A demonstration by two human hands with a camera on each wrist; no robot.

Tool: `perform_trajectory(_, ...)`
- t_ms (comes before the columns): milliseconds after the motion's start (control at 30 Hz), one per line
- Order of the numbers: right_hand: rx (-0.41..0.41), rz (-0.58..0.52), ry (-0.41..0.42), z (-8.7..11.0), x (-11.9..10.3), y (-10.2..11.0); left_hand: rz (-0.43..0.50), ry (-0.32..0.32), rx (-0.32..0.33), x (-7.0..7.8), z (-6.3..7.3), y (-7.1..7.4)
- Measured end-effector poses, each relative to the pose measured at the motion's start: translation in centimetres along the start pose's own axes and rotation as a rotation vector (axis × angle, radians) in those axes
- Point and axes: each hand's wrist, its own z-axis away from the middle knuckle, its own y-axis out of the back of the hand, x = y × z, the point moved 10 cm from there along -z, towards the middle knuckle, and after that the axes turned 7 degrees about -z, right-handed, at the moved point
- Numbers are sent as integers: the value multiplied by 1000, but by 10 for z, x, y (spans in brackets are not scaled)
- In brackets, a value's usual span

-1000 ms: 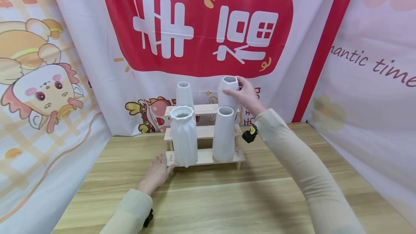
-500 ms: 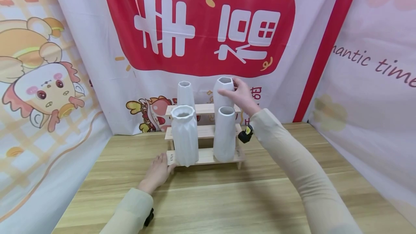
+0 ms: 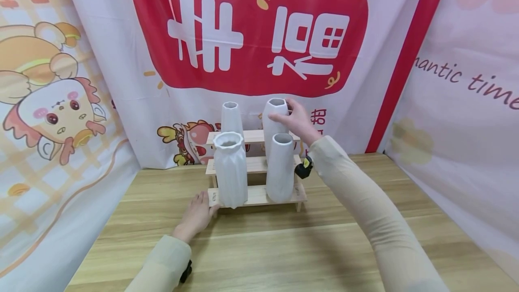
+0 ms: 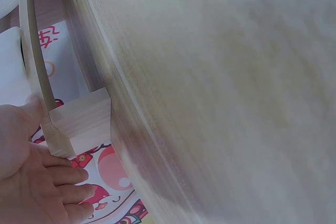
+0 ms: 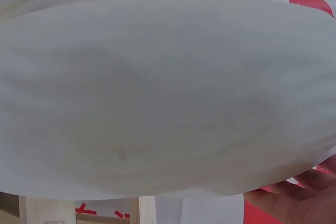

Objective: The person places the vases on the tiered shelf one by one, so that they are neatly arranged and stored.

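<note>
My right hand (image 3: 298, 118) holds a white faceted vase (image 3: 275, 123) near its rim, thumb in front and fingers at its right side. This vase stands upright in front of the top shelf, at the right of the middle shelf; the front right vase hides its base. Its pale body (image 5: 157, 98) fills most of the right wrist view. At the left end of the bottom shelf, my left hand (image 3: 198, 213) grips the corner of the three-tier wooden stand (image 3: 255, 195). In the left wrist view, the thumb (image 4: 34, 108) touches the board's edge while the fingers extend past its end.
On the bottom shelf stand a pleated white vase (image 3: 230, 175) at left and a smooth tapered white vase (image 3: 279, 170) at right. A slim white vase (image 3: 230, 118) rises at the back left. Printed cloth (image 3: 259, 35) hangs behind the wooden table (image 3: 259, 256).
My right hand has moved left with the faceted vase, which now sits slightly lower and closer behind the front right vase. The left hand has kept its place on the stand.
</note>
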Motion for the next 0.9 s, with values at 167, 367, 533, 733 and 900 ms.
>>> perform_trajectory(167,-11,-8,-13,-2,4,0,-4,1,-1,-2,-1,-2)
perform_trajectory(367,-41,-18,-23,-4,8,-1,-8,3,-3,-2,-1,-4)
perform_trajectory(533,-72,-12,-35,-6,11,-2,-14,6,-7,-2,0,-3)
perform_trajectory(733,-94,-5,-66,-8,13,-4,-1,8,-19,-1,0,-2)
perform_trajectory(900,-98,-3,-75,-9,14,-4,3,3,-14,-2,-1,-2)
